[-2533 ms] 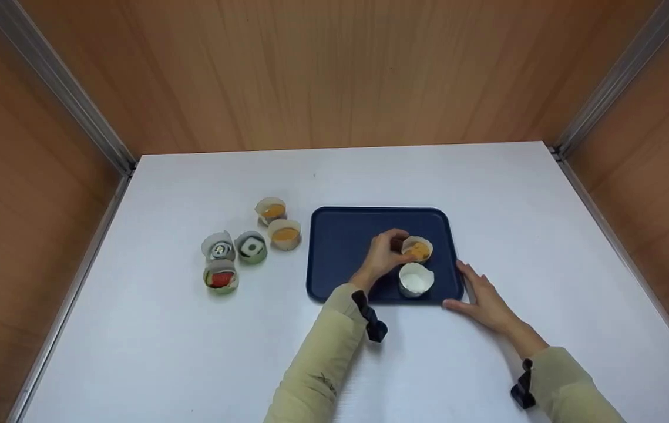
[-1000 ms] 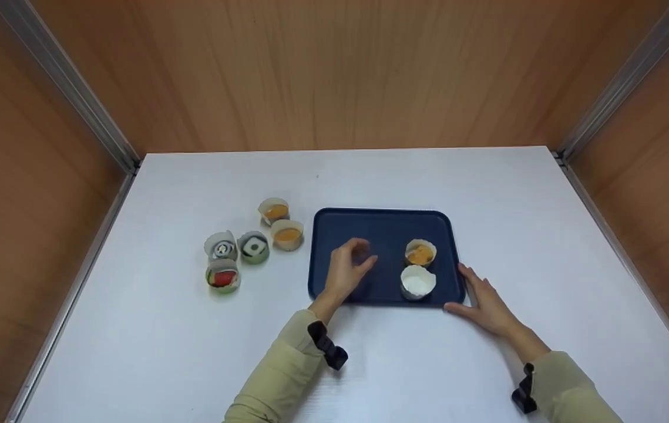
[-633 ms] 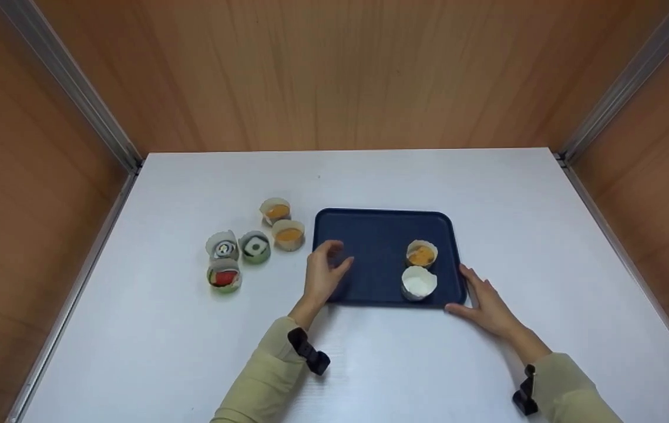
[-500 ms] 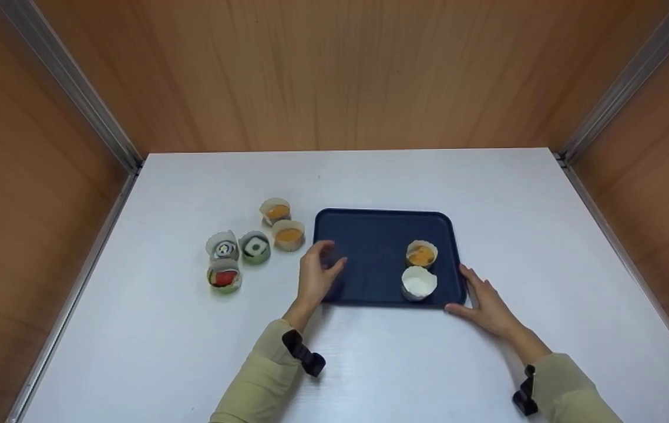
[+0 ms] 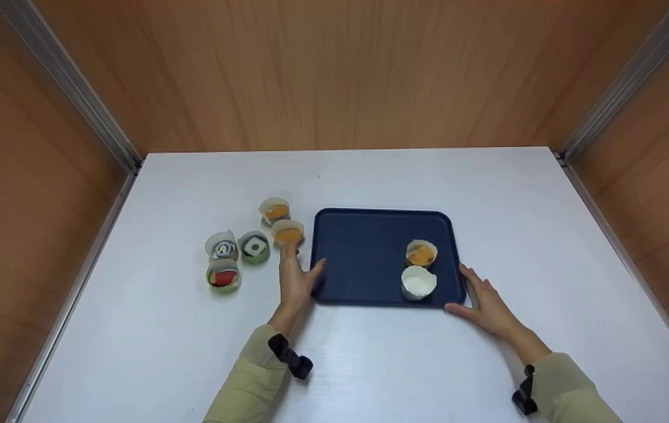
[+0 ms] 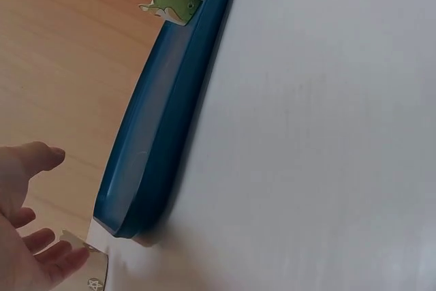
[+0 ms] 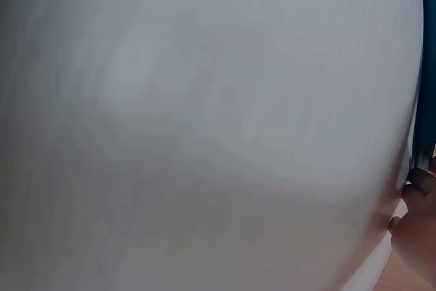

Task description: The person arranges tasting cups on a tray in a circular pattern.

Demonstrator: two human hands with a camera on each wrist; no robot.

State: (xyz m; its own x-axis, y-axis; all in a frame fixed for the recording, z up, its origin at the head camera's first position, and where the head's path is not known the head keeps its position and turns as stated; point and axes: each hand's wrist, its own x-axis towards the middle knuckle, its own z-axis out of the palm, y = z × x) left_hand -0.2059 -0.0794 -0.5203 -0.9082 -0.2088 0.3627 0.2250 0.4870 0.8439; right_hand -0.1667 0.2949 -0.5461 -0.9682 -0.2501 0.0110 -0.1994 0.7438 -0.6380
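Observation:
My left hand (image 5: 295, 283) is off the tray's left edge, fingers reaching to a paper baking cup (image 5: 288, 227) with an orange filling. In the left wrist view, the thumb and fingers of the left hand (image 6: 27, 230) are spread beside a cup's pale wall (image 6: 99, 274); contact cannot be told. The right hand (image 5: 487, 305) rests at the right edge of the dark blue tray (image 5: 363, 258), thumb at its front corner. On the tray stand a cup with a crumbly yellow-orange filling (image 5: 421, 254) and one that looks white inside (image 5: 418, 283).
Behind the reached cup stands another orange-filled cup (image 5: 275, 210). Further left are a green cup with a black-and-white piece (image 5: 254, 247), a cup with a ringed piece (image 5: 222, 246) and one with a red piece (image 5: 224, 277). Wooden panels (image 5: 334, 76) enclose the white table (image 5: 164, 352).
The left hand has let go of the yellow-orange cup on the tray and moved left, across the tray, to the orange-filled cup outside it. The right hand stays at the tray's edge.

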